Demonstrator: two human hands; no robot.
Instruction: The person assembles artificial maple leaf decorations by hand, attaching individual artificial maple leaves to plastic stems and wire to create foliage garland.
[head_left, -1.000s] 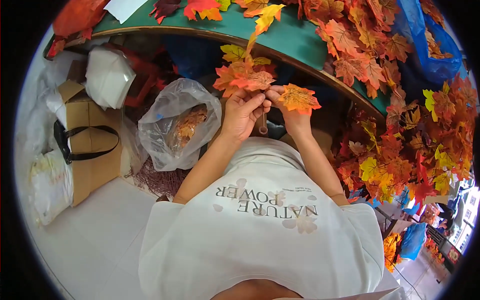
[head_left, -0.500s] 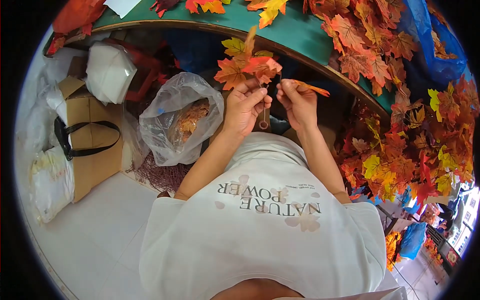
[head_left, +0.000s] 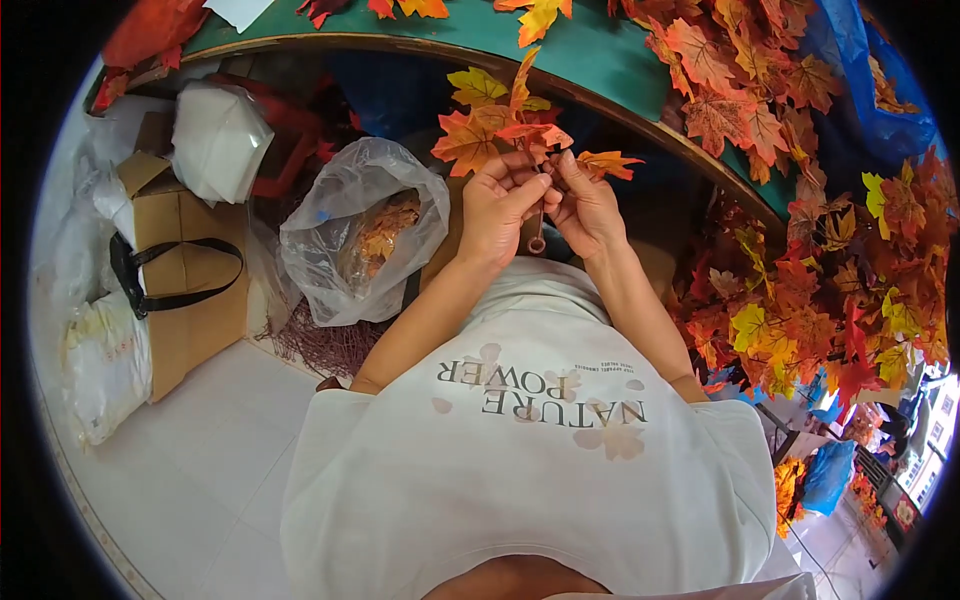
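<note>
My left hand (head_left: 500,212) is closed around the brown stem of a small spray of artificial maple leaves (head_left: 466,140), orange, red and yellow, which fans out above the fingers. Below the hand hangs the stem's lower end, finishing in a small brown ring (head_left: 537,244). My right hand (head_left: 591,213) pinches beside it, with a single orange artificial maple leaf (head_left: 610,164) sticking out past its fingers. Both sets of fingertips meet at the stem. The exact spot where leaf and stem come together is hidden by the fingers.
The green tabletop (head_left: 600,62) curves ahead, bearing heaped maple leaves (head_left: 715,105) and a blue plastic bag (head_left: 872,110). Leaf bunches (head_left: 800,320) hang at the right. Leftward stand a clear bag (head_left: 330,270) holding brown leaves and a cardboard box (head_left: 205,300) with a black handle.
My right hand has moved left to meet the left hand, bringing its orange leaf to the stem. The leaf now lies more face-on. The hanging ring has shifted slightly right.
</note>
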